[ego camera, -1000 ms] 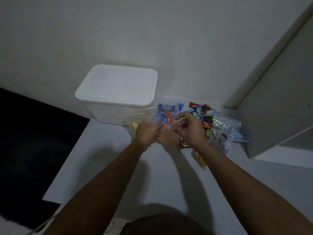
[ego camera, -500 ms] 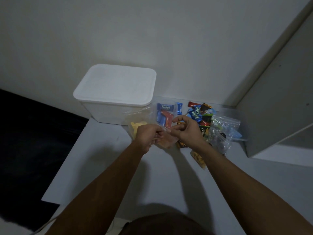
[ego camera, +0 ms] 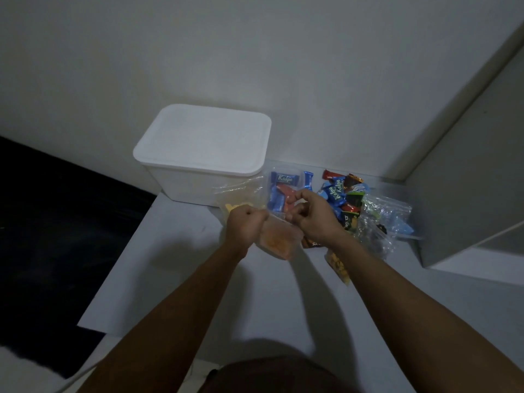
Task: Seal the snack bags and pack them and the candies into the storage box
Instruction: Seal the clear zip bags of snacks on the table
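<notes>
The white counter (ego camera: pixel 175 279) is carrying a lidded storage box (ego camera: pixel 204 154) at its far edge, with candies (ego camera: pixel 340 194) lying beside it toward the far right corner. Both hands, left hand (ego camera: pixel 245 226) and right hand (ego camera: pixel 314 218), are pinching what looks like the top of an orange snack bag (ego camera: pixel 276 242), holding it above the counter's middle.

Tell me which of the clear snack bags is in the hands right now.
The bag of orange snacks, held above the table between the left hand and right hand. The yellow-snack bag by the storage box and the bags at right lie untouched.
</notes>
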`<state>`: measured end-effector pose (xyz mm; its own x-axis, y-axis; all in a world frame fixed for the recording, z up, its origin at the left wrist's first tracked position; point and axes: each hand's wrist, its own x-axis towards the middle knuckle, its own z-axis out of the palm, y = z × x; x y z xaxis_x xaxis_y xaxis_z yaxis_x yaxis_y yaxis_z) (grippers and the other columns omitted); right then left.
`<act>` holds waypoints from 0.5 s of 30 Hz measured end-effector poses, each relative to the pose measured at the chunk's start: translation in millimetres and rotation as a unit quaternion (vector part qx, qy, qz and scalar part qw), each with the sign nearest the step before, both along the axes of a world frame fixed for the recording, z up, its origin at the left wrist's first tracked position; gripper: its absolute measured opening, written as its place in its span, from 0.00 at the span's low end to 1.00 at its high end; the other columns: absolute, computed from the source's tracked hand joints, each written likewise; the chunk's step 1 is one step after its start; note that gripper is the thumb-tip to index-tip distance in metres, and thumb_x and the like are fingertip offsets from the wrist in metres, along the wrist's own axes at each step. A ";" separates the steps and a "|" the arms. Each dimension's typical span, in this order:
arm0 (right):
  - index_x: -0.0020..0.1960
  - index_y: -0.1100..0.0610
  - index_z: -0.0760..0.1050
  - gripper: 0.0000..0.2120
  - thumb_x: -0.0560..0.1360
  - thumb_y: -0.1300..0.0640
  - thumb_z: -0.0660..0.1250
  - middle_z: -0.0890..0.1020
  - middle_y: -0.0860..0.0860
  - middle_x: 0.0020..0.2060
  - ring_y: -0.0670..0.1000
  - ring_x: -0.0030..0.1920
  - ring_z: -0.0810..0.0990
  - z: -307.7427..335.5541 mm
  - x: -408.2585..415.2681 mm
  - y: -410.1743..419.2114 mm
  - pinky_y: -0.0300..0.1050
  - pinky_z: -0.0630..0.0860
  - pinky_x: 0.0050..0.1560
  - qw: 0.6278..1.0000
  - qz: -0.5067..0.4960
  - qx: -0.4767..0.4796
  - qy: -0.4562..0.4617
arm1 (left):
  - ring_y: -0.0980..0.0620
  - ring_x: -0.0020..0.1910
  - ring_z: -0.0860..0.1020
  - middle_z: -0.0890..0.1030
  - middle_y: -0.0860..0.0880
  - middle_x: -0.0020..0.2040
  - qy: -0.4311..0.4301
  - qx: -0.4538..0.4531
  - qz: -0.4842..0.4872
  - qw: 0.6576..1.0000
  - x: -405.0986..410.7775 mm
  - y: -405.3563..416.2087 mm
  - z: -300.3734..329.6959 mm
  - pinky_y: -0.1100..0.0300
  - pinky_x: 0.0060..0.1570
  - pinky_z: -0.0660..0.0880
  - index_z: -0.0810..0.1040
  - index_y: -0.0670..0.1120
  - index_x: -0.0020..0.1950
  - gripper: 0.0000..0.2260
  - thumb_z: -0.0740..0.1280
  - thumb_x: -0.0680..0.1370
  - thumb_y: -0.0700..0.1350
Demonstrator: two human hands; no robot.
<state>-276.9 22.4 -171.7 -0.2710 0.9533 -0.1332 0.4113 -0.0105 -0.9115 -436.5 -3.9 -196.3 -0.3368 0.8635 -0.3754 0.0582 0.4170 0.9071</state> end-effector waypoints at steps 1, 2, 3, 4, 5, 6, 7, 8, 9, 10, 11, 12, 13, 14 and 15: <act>0.55 0.53 0.72 0.17 0.74 0.72 0.65 0.80 0.55 0.42 0.50 0.42 0.81 0.1 -0.8 2.7 0.40 0.80 0.41 1.000 0.009 0.004 -0.013 | 0.48 0.32 0.73 0.76 0.47 0.33 0.024 0.015 0.010 1.000 -3.7 -1.2 -2.6 0.57 0.33 0.71 0.75 0.46 0.36 0.05 0.67 0.67 0.37; 0.54 0.55 0.73 0.15 0.74 0.72 0.66 0.81 0.56 0.41 0.50 0.43 0.82 0.9 -0.8 5.3 0.44 0.81 0.45 0.999 0.021 0.009 -0.029 | 0.48 0.35 0.75 0.77 0.48 0.36 0.041 0.025 0.008 0.999 -7.2 -2.6 -5.3 0.55 0.38 0.74 0.76 0.47 0.39 0.07 0.68 0.66 0.36; 0.55 0.57 0.74 0.14 0.74 0.71 0.65 0.82 0.56 0.40 0.50 0.44 0.83 2.7 -0.6 7.6 0.47 0.81 0.48 0.998 0.033 0.013 -0.044 | 0.48 0.38 0.77 0.78 0.48 0.38 0.048 0.030 -0.004 0.998 -9.7 -4.3 -8.8 0.53 0.43 0.77 0.78 0.47 0.41 0.09 0.68 0.64 0.36; 0.56 0.58 0.74 0.13 0.74 0.70 0.66 0.82 0.54 0.39 0.50 0.44 0.83 4.3 -0.6 10.4 0.49 0.81 0.50 0.997 0.044 0.015 -0.054 | 0.48 0.39 0.78 0.79 0.49 0.38 0.048 0.036 -0.019 0.998 -12.4 -5.5 -13.1 0.51 0.45 0.78 0.79 0.48 0.39 0.09 0.69 0.63 0.36; 0.57 0.59 0.74 0.13 0.74 0.70 0.66 0.81 0.53 0.38 0.50 0.44 0.83 6.6 -1.3 12.9 0.51 0.81 0.51 0.997 0.051 0.018 -0.058 | 0.47 0.37 0.78 0.80 0.49 0.36 0.051 0.042 -0.030 0.997 -14.6 -7.2 -16.5 0.50 0.44 0.78 0.80 0.48 0.36 0.08 0.70 0.64 0.36; 0.58 0.60 0.74 0.13 0.74 0.69 0.67 0.80 0.51 0.37 0.49 0.43 0.82 8.5 -2.9 15.4 0.51 0.81 0.51 0.997 0.051 0.023 -0.060 | 0.47 0.34 0.77 0.80 0.49 0.34 0.048 0.044 -0.032 0.997 -18.0 -8.5 -19.4 0.50 0.41 0.77 0.80 0.49 0.33 0.08 0.71 0.65 0.36; 0.58 0.60 0.74 0.13 0.74 0.67 0.68 0.79 0.50 0.38 0.48 0.41 0.81 10.0 -5.6 17.6 0.51 0.81 0.51 0.997 0.046 0.028 -0.060 | 0.46 0.32 0.76 0.79 0.47 0.32 0.038 0.037 -0.021 0.998 -21.1 -9.9 -20.4 0.51 0.39 0.76 0.80 0.48 0.32 0.09 0.73 0.67 0.35; 0.58 0.60 0.74 0.13 0.74 0.64 0.70 0.79 0.50 0.38 0.47 0.40 0.80 10.8 -8.7 19.9 0.50 0.81 0.50 0.997 0.036 0.033 -0.063 | 0.46 0.32 0.76 0.79 0.45 0.31 0.019 0.030 0.000 0.999 -24.3 -11.1 -20.8 0.51 0.37 0.76 0.80 0.47 0.31 0.10 0.73 0.68 0.35; 0.57 0.60 0.75 0.14 0.74 0.59 0.71 0.79 0.50 0.40 0.47 0.40 0.80 11.1 -12.1 21.9 0.49 0.81 0.49 0.996 0.027 0.037 -0.071 | 0.44 0.32 0.77 0.80 0.43 0.33 0.007 0.023 0.021 0.999 -27.2 -11.7 -22.0 0.50 0.37 0.77 0.80 0.46 0.32 0.09 0.73 0.69 0.34; 0.56 0.58 0.75 0.15 0.73 0.55 0.73 0.80 0.52 0.42 0.48 0.42 0.80 9.7 -15.1 24.2 0.48 0.80 0.48 0.995 0.023 0.039 -0.086 | 0.43 0.33 0.79 0.80 0.42 0.34 0.006 0.017 0.041 0.999 -29.8 -11.6 -23.3 0.48 0.37 0.80 0.80 0.45 0.33 0.08 0.73 0.70 0.35; 0.54 0.57 0.75 0.15 0.71 0.53 0.74 0.81 0.53 0.44 0.50 0.43 0.80 7.8 -18.2 26.0 0.48 0.80 0.47 0.994 0.026 0.038 -0.103 | 0.42 0.34 0.81 0.81 0.42 0.36 0.016 0.011 0.053 0.998 -32.2 -12.0 -24.0 0.46 0.39 0.81 0.81 0.44 0.34 0.06 0.73 0.70 0.36; 0.52 0.55 0.75 0.13 0.71 0.54 0.75 0.81 0.54 0.44 0.51 0.44 0.81 5.2 -21.2 27.2 0.48 0.80 0.47 0.992 0.032 0.038 -0.118 | 0.41 0.35 0.82 0.82 0.42 0.37 0.021 0.006 0.061 0.998 -35.4 -11.9 -26.0 0.43 0.40 0.82 0.81 0.45 0.35 0.05 0.74 0.70 0.37; 0.48 0.54 0.75 0.11 0.70 0.57 0.75 0.81 0.54 0.44 0.52 0.44 0.81 2.1 -24.5 28.0 0.48 0.80 0.47 0.990 0.034 0.043 -0.129 | 0.41 0.36 0.83 0.83 0.42 0.37 0.023 0.000 0.070 0.997 -38.6 -11.9 -28.1 0.41 0.41 0.81 0.81 0.45 0.35 0.04 0.74 0.69 0.38; 0.44 0.52 0.75 0.09 0.70 0.60 0.74 0.81 0.53 0.41 0.52 0.44 0.81 -1.3 -27.8 28.7 0.49 0.80 0.48 0.989 0.031 0.051 -0.137 | 0.42 0.36 0.82 0.82 0.42 0.36 0.018 -0.006 0.078 0.997 -41.7 -11.8 -29.6 0.39 0.41 0.81 0.81 0.45 0.34 0.04 0.74 0.68 0.39; 0.40 0.51 0.74 0.11 0.71 0.63 0.73 0.80 0.51 0.38 0.51 0.42 0.80 -4.5 -31.1 29.6 0.48 0.80 0.47 0.987 0.022 0.065 -0.144 | 0.42 0.35 0.82 0.82 0.42 0.36 0.016 -0.012 0.082 0.996 -44.6 -11.3 -31.7 0.37 0.41 0.80 0.81 0.46 0.33 0.04 0.74 0.68 0.39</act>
<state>-308.1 52.0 -176.3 -0.2806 0.9558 -0.0882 0.6514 0.1221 -0.7489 -481.0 -15.1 -227.9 -0.4849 0.7869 -0.3817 0.0160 0.4443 0.8957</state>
